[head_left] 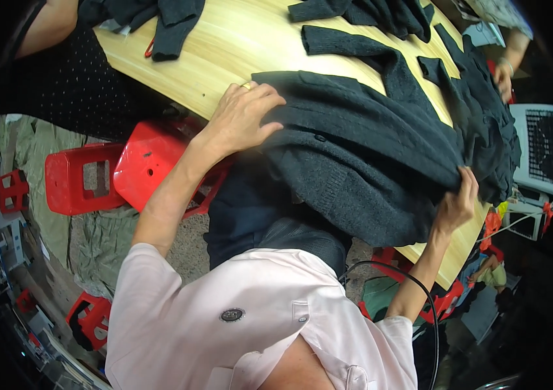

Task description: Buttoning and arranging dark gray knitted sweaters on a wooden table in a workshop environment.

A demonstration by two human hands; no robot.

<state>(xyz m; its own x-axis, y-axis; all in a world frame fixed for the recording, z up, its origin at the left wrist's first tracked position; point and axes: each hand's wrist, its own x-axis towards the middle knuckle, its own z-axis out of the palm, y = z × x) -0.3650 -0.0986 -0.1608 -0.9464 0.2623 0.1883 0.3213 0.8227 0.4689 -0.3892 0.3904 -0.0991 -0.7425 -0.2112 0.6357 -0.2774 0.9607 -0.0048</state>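
Observation:
A dark grey knitted cardigan (361,156) with buttons and a ribbed edge lies spread across the near side of the table, its lower part hanging over the edge toward me. My left hand (243,118) is at the garment's left end, thumb and fingers apart, with a ring on one finger. It holds nothing that I can see. At the right end, my right hand (460,203) is closed on the cardigan's edge, fingers pinching the fabric.
More dark knitwear (374,55) lies on the wooden table (237,45). Red plastic stools (153,166) stand at the left. A person's hand (504,79) is at the far right, near a pale keyboard-like device (543,143). A black cable (429,292) loops beside my right arm.

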